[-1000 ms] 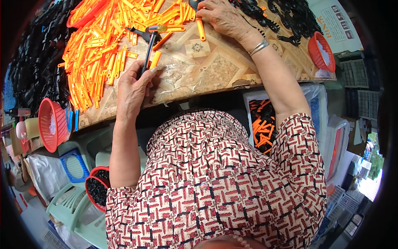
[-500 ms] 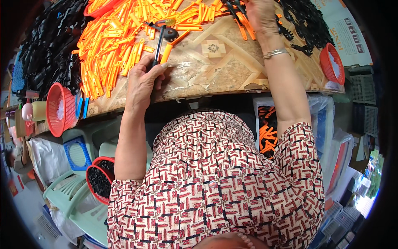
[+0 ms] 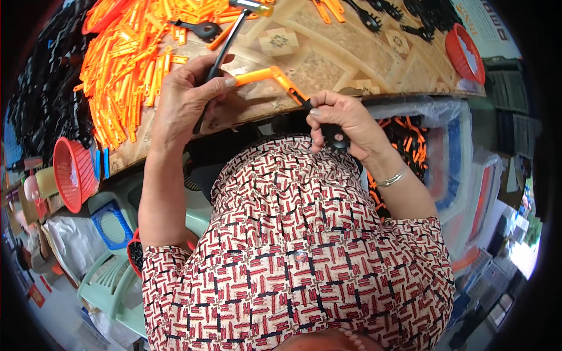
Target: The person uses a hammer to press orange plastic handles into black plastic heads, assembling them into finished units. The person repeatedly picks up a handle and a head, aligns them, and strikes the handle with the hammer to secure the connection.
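My left hand (image 3: pixel 184 96) is closed round the dark handle of a small hammer (image 3: pixel 234 32), whose head has a yellow end. Between its thumb and fingers it also pinches an orange plastic handle piece (image 3: pixel 254 77). My right hand (image 3: pixel 348 120), fingers curled, grips a black plastic utensil (image 3: pixel 336 138) with a round, holed end. An orange handle (image 3: pixel 285 83) runs from that utensil up to the left. The two orange parts meet at an angle over the table's near edge. Beyond the left hand, a black part with a round end (image 3: pixel 205 30) lies on the table.
A large heap of orange handles (image 3: pixel 123 76) covers the left of the patterned table (image 3: pixel 322 55). Black parts (image 3: pixel 41 88) are piled farther left, with black toothed utensils (image 3: pixel 424 32) at far right. Red baskets (image 3: pixel 76 175) stand at both sides. A bin of black-and-orange pieces (image 3: pixel 410 143) sits below right.
My right hand has come back from the far right of the table toward my body, bringing the black utensil with the orange handle. The left hand has shifted slightly left, still holding the hammer.
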`<state>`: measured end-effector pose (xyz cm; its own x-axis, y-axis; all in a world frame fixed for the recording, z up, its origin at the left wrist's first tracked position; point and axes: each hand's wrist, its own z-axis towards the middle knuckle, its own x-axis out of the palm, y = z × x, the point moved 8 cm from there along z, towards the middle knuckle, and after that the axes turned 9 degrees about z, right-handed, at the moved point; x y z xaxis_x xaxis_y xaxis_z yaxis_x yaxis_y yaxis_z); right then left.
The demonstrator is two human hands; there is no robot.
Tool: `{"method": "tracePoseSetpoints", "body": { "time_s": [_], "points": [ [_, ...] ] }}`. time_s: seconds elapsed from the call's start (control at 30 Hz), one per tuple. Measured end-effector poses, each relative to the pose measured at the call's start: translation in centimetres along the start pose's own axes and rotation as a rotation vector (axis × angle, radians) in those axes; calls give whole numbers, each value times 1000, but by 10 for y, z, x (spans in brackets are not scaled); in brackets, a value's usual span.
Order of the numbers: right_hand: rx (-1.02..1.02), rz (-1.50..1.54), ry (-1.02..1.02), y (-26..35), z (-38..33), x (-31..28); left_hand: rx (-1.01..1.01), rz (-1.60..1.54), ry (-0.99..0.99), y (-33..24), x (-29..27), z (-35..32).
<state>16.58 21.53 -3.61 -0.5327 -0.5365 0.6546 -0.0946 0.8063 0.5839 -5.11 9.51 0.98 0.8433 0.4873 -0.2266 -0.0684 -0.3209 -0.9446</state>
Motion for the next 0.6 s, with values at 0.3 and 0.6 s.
{"method": "tracePoseSetpoints", "body": {
  "time_s": [0.3, 0.6],
  "points": [
    [-55, -24, -167, -19, -12, -17, 237, 528, 336, -40, 66, 21],
    [-109, -123, -134, -16, -6, -18, 415, 763, 373, -46, 83, 46]
  ]
}}
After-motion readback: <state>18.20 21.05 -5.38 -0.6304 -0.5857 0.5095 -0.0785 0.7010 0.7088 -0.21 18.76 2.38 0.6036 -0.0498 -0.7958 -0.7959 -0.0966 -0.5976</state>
